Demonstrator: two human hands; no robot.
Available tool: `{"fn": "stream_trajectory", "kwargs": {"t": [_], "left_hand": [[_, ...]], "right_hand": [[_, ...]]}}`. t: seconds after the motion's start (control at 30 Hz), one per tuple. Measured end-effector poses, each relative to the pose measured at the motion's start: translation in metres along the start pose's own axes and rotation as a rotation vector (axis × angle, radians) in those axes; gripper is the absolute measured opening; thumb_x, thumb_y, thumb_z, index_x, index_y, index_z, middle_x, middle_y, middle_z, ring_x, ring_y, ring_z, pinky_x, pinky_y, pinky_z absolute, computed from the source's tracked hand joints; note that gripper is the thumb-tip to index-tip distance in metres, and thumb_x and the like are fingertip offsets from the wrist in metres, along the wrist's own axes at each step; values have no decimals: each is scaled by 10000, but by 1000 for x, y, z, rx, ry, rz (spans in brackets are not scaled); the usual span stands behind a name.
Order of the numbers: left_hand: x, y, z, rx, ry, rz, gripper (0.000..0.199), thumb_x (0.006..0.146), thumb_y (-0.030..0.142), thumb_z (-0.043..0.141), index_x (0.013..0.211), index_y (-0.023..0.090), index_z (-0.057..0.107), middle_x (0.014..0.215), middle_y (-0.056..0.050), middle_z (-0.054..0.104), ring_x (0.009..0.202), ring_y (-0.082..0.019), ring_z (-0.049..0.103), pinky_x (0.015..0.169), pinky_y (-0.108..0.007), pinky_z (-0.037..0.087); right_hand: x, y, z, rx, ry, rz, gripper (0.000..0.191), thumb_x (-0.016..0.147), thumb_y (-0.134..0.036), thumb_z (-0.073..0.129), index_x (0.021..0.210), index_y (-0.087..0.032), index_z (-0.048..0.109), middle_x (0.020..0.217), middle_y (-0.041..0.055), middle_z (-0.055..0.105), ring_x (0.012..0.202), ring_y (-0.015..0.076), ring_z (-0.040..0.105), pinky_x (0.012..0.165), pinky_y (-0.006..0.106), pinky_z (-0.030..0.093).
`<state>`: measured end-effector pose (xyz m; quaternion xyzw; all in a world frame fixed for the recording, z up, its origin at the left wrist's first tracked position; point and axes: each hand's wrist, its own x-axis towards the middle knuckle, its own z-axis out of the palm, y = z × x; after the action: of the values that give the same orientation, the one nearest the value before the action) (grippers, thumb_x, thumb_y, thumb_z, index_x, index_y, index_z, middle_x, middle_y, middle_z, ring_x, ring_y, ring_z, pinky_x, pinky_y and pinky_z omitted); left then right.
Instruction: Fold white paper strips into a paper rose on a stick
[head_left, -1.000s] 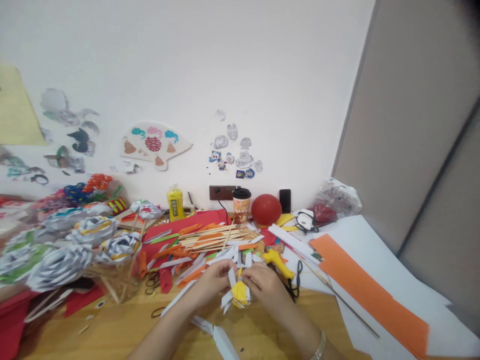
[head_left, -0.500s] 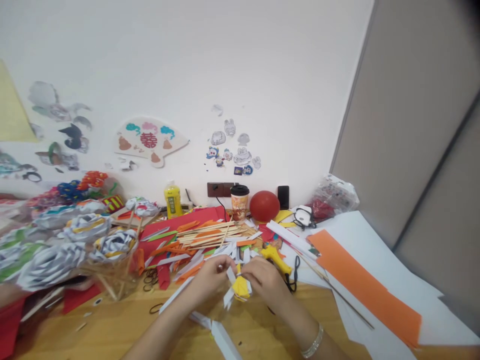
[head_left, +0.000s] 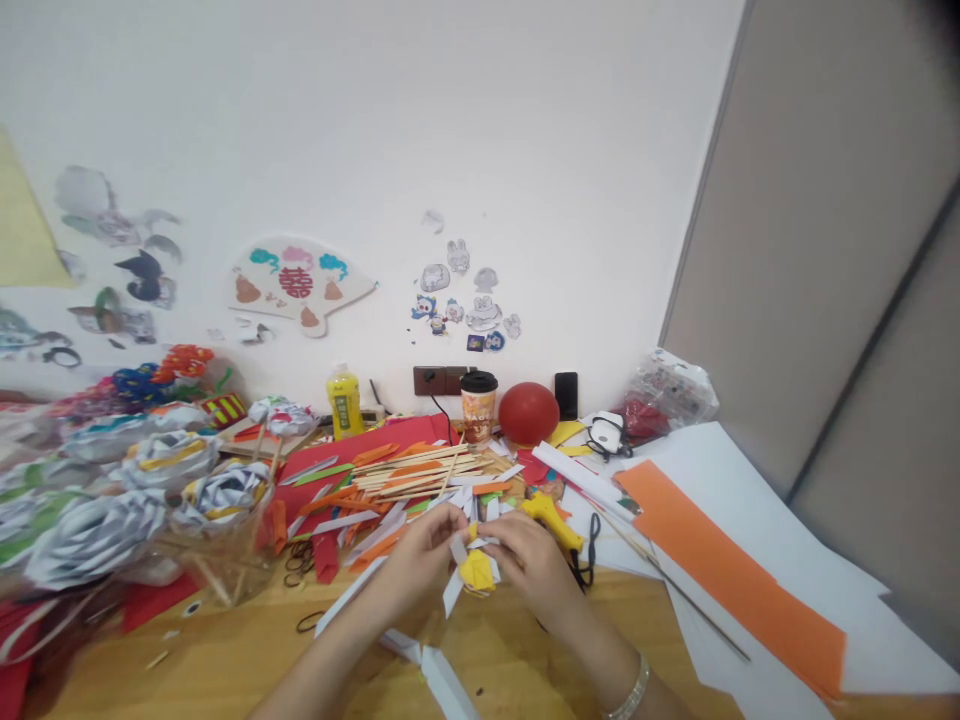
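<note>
Between my hands, above the wooden table, is a small paper flower with a folded yellow middle and white strips sticking out. My left hand pinches its upper left side, fingertips bent in near a white strip. From the other side, my right hand has thumb and fingers closed on a white strip at the upper right. Some fingertips are hidden behind the paper. Just beyond my right hand lies a yellow glue gun with a black cord. Folded white strips rest on the table below.
Thin wooden sticks lie on orange and white paper scraps behind my hands. A lidded cup, red balloon and yellow bottle stand by the wall. Orange paper covers white sheets at right; paper flowers fill the left.
The paper flower has shifted slightly left and tilted a little between my fingers. My right hand has moved slightly left and my left fingers slightly up. Both hands keep hold.
</note>
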<state>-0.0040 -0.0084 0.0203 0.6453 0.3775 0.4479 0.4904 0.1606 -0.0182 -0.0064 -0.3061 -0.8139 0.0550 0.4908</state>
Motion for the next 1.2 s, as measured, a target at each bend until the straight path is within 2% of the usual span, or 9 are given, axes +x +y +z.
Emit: {"fn": "stream_trajectory", "kwargs": {"t": [0.1,0.23,0.4,0.5,0.6,0.77,0.93,1.07,1.2], "left_hand": [[-1,1,2,14,38,28,252,680,392,602,628,176,482,572,53,440,537,-99,401,500,-195,323],[-1,-3,-1,48,7,65,221,716,367,576,648,172,496,593,40,458,554,-104,412,517,-201,334],[-1,-2,-5,164,-14,105,146,741,290,556,663,170,524,599,35,477,569,-110,426,533,-207,338],[-2,-1,-5,180,0,113,127,746,265,536,661,172,522,599,33,482,569,-114,432,538,-212,345],[-1,-2,-7,196,22,110,118,753,253,523,666,174,518,600,34,480,560,-112,428,531,-211,339],[-1,-4,-7,196,42,112,134,750,277,533,665,174,523,607,27,493,576,-123,448,538,-216,345],[-4,2,-4,162,71,159,152,769,283,515,667,171,511,628,25,486,614,-124,448,572,-221,364],[-4,2,-4,151,46,158,169,771,309,522,672,173,505,643,25,492,627,-128,457,575,-220,369],[-3,-1,-2,87,27,161,174,764,331,528,693,174,501,659,26,487,638,-128,457,591,-225,375]], "right_hand": [[0,1,0,-6,-7,-51,163,874,-190,453,937,-209,601,839,32,643,795,144,572,710,270,465],[2,-2,-6,-16,-61,-180,196,883,-163,420,953,-210,596,895,39,659,858,143,577,753,281,461],[3,-10,-11,87,-37,-21,173,867,-230,451,954,-205,599,860,42,650,826,164,572,746,307,449],[4,-14,-12,82,-93,-46,243,875,-267,427,1056,-208,577,963,61,632,875,182,550,780,338,430],[4,-15,-12,72,-126,-60,260,875,-289,427,1068,-209,581,1016,68,615,907,191,533,799,353,423],[3,-12,-11,80,-100,-92,238,871,-241,433,1044,-209,594,1013,61,620,922,177,535,816,339,422],[3,-13,-10,93,-90,-66,275,857,-315,470,1096,-211,556,1016,66,614,920,191,528,816,361,415],[0,-14,-5,75,-18,-78,192,843,-226,479,985,-211,607,935,58,616,866,178,529,770,339,428],[-4,-14,2,53,51,-52,220,824,-194,491,1027,-202,576,884,53,610,836,181,522,747,340,427]]}}
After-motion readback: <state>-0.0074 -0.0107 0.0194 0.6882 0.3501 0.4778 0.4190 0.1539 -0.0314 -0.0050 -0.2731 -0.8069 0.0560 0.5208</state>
